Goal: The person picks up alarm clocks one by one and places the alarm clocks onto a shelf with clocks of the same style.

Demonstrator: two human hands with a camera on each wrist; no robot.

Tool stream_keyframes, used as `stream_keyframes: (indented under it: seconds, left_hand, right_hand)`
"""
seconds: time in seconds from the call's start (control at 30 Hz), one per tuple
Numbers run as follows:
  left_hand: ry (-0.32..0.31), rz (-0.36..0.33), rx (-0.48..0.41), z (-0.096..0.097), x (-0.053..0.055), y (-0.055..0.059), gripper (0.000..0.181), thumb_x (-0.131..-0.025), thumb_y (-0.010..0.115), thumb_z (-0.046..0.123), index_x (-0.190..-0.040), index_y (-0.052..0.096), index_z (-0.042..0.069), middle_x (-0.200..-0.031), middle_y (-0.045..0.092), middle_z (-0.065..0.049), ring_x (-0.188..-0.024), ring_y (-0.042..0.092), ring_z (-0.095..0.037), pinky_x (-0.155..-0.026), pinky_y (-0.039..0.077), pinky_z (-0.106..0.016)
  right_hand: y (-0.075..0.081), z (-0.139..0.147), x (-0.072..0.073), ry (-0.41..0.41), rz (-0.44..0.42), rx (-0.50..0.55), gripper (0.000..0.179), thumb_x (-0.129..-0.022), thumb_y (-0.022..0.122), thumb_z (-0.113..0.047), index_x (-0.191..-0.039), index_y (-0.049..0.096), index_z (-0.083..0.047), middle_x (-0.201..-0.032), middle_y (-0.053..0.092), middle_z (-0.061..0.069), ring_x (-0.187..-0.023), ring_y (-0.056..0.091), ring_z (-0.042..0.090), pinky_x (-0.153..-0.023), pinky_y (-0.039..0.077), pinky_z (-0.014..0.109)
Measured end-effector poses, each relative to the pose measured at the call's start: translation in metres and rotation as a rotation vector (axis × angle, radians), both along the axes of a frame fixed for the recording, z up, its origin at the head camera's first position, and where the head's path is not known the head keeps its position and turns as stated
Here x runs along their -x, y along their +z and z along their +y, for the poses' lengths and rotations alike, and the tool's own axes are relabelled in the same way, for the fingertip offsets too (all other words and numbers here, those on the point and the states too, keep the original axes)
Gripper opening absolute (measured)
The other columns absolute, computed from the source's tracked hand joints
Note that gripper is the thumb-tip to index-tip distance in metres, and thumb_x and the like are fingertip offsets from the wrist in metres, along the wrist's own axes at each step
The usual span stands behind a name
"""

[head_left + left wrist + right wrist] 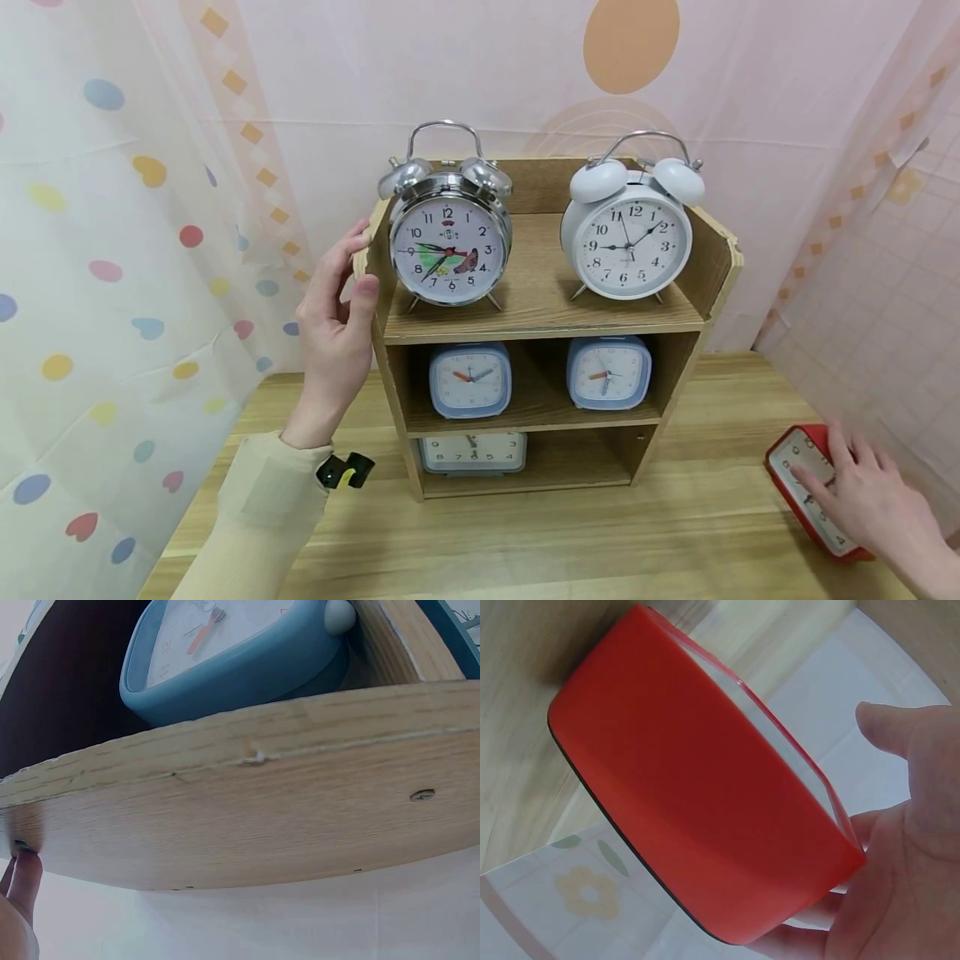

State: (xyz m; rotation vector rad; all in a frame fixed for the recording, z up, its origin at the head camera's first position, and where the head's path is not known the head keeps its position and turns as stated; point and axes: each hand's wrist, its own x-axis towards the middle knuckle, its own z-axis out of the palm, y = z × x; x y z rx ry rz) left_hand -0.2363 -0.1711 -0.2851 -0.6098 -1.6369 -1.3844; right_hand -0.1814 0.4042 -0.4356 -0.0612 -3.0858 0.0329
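Observation:
A wooden three-level shelf (540,329) stands on the table. On its left side panel (247,802) rests my left hand (337,333), its fingers along the outside and the thumb near the front edge; one fingertip shows against the panel in the left wrist view. At the far right, my right hand (873,492) reaches over a red alarm clock (810,492) with a white dial, fingers extended. The right wrist view shows the red casing (697,795), the fingers partly hidden behind its end and the thumb apart from it.
A silver twin-bell clock (450,250) and a white twin-bell clock (630,242) stand on top. Two blue clocks, left (470,381) and right (609,373), occupy the middle level. Below, a wide clock (474,452) sits left. Patterned curtains (150,250) surround the wooden table (570,542).

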Motion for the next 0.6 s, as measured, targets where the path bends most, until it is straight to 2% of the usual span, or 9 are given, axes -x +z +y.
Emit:
stream_keyframes:
  seconds: [0.2, 0.37, 0.47, 0.6]
  left_hand:
    - [0.000, 0.005, -0.002, -0.0002, 0.0005, -0.0009, 0.058, -0.105, 0.062, 0.045, -0.138, 0.062, -0.002, -0.155, 0.060, -0.011, -0.141, 0.061, -0.013, -0.075, 0.054, -0.009]
    - [-0.011, 0.003, -0.008, -0.0004, 0.0006, -0.0010, 0.057, -0.105, 0.063, 0.044, -0.138, 0.062, -0.002, -0.155, 0.060, -0.010, -0.143, 0.059, -0.014, -0.078, 0.055, -0.009]
    - [-0.011, 0.004, -0.008, -0.0005, 0.0007, -0.0009, 0.057, -0.105, 0.063, 0.044, -0.138, 0.061, -0.002, -0.155, 0.060, -0.010, -0.143, 0.060, -0.014, -0.081, 0.056, -0.010]
    - [-0.003, 0.003, -0.001, -0.0009, 0.0006, -0.0008, 0.057, -0.104, 0.062, 0.045, -0.139, 0.062, -0.001, -0.155, 0.060, -0.010, -0.141, 0.061, -0.013, -0.085, 0.058, -0.010]
  right_hand:
    - [0.0016, -0.0030, -0.0016, -0.005, -0.056, 0.005, 0.099, -0.108, 0.045, -0.059, -0.148, 0.021, 0.028, -0.134, 0.041, 0.057, -0.112, 0.049, 0.073, -0.079, 0.052, 0.073]
    - [0.0036, -0.0037, -0.0028, -0.028, -0.055, 0.027, 0.089, -0.107, 0.056, -0.048, -0.134, 0.029, 0.032, -0.121, 0.046, 0.056, -0.100, 0.057, 0.067, -0.071, 0.054, 0.066]
    - [0.0032, -0.0044, -0.0036, -0.021, -0.012, 0.026, 0.071, -0.104, 0.062, -0.031, -0.121, 0.036, 0.033, -0.107, 0.050, 0.052, -0.091, 0.060, 0.064, -0.067, 0.054, 0.064]
    - [0.0017, -0.0066, -0.0043, -0.001, 0.090, 0.004, 0.041, -0.097, 0.065, -0.012, -0.097, 0.044, 0.023, -0.083, 0.052, 0.037, -0.074, 0.060, 0.048, -0.056, 0.053, 0.056]
